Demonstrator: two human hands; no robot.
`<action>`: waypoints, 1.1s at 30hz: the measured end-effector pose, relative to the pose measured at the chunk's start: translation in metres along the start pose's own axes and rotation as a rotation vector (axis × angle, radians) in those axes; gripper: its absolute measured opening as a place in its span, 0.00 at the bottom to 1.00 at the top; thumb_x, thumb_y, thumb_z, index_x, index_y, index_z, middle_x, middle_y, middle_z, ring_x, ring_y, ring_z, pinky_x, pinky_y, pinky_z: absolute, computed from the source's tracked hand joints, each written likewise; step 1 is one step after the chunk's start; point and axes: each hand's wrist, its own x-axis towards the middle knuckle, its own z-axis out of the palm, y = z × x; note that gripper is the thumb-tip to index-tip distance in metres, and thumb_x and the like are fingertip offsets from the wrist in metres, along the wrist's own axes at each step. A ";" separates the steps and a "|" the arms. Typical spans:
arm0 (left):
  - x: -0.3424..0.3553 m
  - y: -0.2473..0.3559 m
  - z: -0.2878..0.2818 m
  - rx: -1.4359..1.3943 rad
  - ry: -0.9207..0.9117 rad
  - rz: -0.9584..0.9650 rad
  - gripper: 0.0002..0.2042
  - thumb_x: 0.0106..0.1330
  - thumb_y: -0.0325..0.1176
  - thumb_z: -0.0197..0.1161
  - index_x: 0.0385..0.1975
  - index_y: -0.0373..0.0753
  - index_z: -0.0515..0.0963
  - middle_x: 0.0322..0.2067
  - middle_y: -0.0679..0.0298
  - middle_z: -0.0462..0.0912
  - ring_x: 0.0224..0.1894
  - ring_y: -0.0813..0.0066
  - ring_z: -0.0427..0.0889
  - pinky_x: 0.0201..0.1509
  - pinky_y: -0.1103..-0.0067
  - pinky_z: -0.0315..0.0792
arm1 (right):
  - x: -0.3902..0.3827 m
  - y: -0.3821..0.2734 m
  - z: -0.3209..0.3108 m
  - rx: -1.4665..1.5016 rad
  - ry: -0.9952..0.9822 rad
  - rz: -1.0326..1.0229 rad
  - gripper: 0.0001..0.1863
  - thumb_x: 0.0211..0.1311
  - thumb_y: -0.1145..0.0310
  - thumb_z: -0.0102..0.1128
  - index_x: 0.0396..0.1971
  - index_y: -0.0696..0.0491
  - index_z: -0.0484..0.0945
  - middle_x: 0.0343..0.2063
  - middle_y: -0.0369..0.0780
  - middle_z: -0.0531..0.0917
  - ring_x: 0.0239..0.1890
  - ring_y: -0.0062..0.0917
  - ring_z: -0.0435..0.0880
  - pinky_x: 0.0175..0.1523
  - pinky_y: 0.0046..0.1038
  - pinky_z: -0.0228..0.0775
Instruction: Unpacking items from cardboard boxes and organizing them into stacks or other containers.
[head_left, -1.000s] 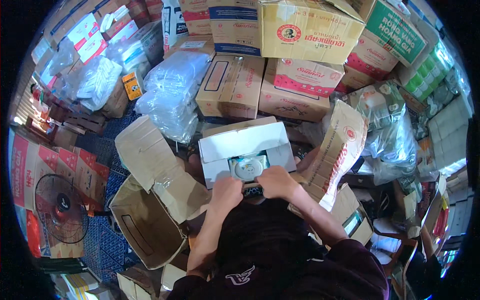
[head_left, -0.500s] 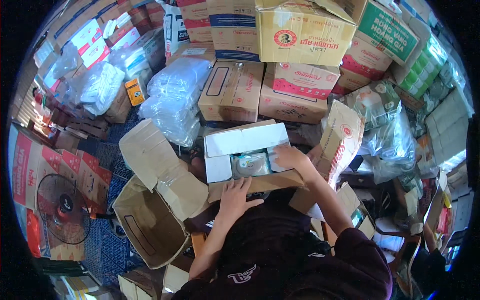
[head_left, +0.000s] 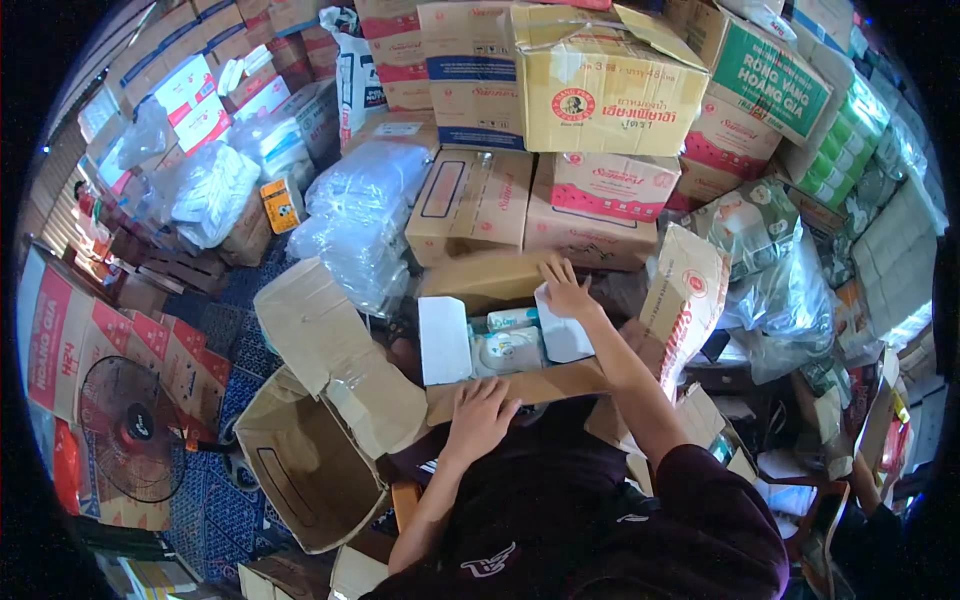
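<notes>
Cartons [head_left: 468, 208] and plastic bags [head_left: 362, 215] surround the open box [head_left: 555, 385].

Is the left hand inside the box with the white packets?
No, the left hand is on the near brown flap, outside the opening where the packets show.

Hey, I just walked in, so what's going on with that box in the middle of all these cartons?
A person has both bare hands on a small open cardboard box. The left hand rests on its near brown flap, and the right hand is at the far right corner, by the far brown flap. White-and-teal soft packs, apparently wipes, lie inside. To the left stands a bigger open carton, with a fan beyond it.
</notes>
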 end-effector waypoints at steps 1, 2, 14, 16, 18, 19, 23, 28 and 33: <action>-0.001 0.000 -0.003 -0.065 0.016 0.028 0.23 0.63 0.46 0.47 0.50 0.35 0.69 0.52 0.54 0.69 0.58 0.58 0.62 0.62 0.64 0.50 | -0.002 0.001 0.007 0.005 0.034 -0.011 0.40 0.53 0.49 0.53 0.62 0.49 0.50 0.64 0.43 0.48 0.66 0.42 0.43 0.57 0.64 0.43; -0.001 0.001 -0.006 -0.045 0.006 -0.002 0.23 0.63 0.46 0.47 0.50 0.35 0.69 0.52 0.54 0.69 0.58 0.58 0.62 0.62 0.64 0.50 | -0.005 0.000 0.014 -0.042 0.015 0.023 0.41 0.51 0.48 0.55 0.62 0.49 0.50 0.63 0.44 0.50 0.66 0.42 0.45 0.56 0.64 0.44; 0.085 -0.039 -0.006 -0.109 -0.429 0.072 0.15 0.61 0.41 0.49 0.36 0.38 0.75 0.36 0.50 0.78 0.42 0.51 0.75 0.48 0.65 0.67 | -0.036 -0.018 0.016 -0.128 0.152 0.035 0.54 0.38 0.53 0.67 0.63 0.49 0.43 0.64 0.45 0.45 0.66 0.40 0.40 0.58 0.62 0.43; 0.090 -0.048 -0.002 -0.058 -0.466 0.091 0.14 0.60 0.39 0.48 0.33 0.37 0.76 0.35 0.50 0.78 0.41 0.51 0.76 0.50 0.62 0.65 | -0.033 -0.017 0.002 -0.020 0.163 0.019 0.49 0.39 0.56 0.65 0.62 0.52 0.48 0.63 0.47 0.48 0.66 0.41 0.42 0.58 0.62 0.43; 0.087 -0.056 -0.007 0.305 -0.368 -0.008 0.12 0.58 0.36 0.49 0.26 0.36 0.78 0.31 0.49 0.79 0.37 0.54 0.77 0.49 0.56 0.61 | -0.024 -0.005 -0.017 0.306 0.003 0.057 0.44 0.41 0.54 0.63 0.59 0.54 0.54 0.61 0.50 0.54 0.65 0.42 0.46 0.59 0.61 0.42; 0.083 -0.058 -0.013 0.287 -0.341 0.003 0.12 0.58 0.36 0.49 0.26 0.36 0.78 0.31 0.49 0.79 0.37 0.54 0.77 0.49 0.56 0.61 | -0.023 0.005 -0.025 0.395 0.074 0.051 0.37 0.43 0.58 0.60 0.56 0.54 0.59 0.56 0.51 0.62 0.62 0.42 0.56 0.58 0.58 0.46; 0.057 -0.061 -0.042 0.575 0.106 0.185 0.10 0.55 0.37 0.54 0.20 0.39 0.77 0.22 0.57 0.78 0.31 0.60 0.76 0.40 0.67 0.62 | -0.030 0.062 -0.039 0.263 0.255 0.187 0.27 0.44 0.71 0.52 0.50 0.56 0.63 0.38 0.53 0.75 0.41 0.48 0.75 0.44 0.40 0.68; 0.045 -0.085 -0.071 0.427 0.147 -0.167 0.09 0.51 0.33 0.56 0.24 0.34 0.77 0.32 0.52 0.77 0.43 0.60 0.73 0.55 0.59 0.57 | -0.034 0.091 -0.021 0.067 0.233 0.362 0.18 0.53 0.74 0.45 0.45 0.62 0.67 0.40 0.56 0.73 0.43 0.47 0.75 0.46 0.39 0.70; 0.046 -0.099 -0.048 0.661 0.339 0.012 0.12 0.49 0.34 0.57 0.31 0.35 0.78 0.50 0.50 0.69 0.60 0.57 0.57 0.66 0.62 0.43 | -0.030 0.066 -0.013 0.120 0.178 0.377 0.14 0.52 0.74 0.46 0.37 0.64 0.73 0.43 0.55 0.73 0.44 0.46 0.75 0.47 0.39 0.69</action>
